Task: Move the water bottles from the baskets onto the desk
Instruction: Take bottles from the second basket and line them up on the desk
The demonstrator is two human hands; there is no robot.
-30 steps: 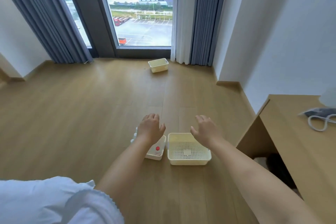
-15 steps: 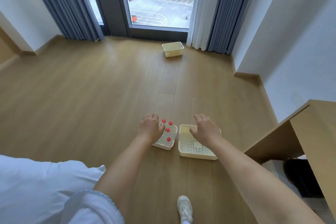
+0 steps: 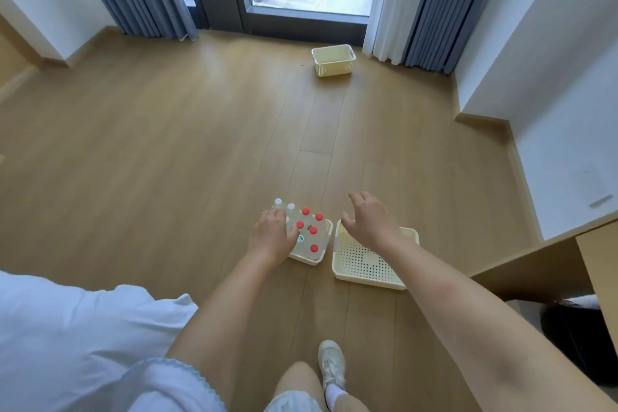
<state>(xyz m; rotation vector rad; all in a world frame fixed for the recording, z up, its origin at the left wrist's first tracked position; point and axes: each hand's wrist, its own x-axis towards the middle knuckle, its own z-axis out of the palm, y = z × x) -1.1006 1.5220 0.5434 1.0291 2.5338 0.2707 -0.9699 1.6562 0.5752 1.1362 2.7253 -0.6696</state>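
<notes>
A wood-plank floor [image 3: 167,150] carries three cream baskets. One basket of bottles [image 3: 312,257] sits at about 6 o'clock, an empty perforated basket [image 3: 368,274] just beside it at 3 o'clock, and a third basket [image 3: 333,60], seemingly empty, well apart at 12 o'clock. A white shoe [image 3: 331,365] stands at 6 o'clock.

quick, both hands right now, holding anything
Left hand: over the bottles in the basket, grip hidden, cannot tell.
Right hand: open, fingers spread, holding nothing.
</notes>
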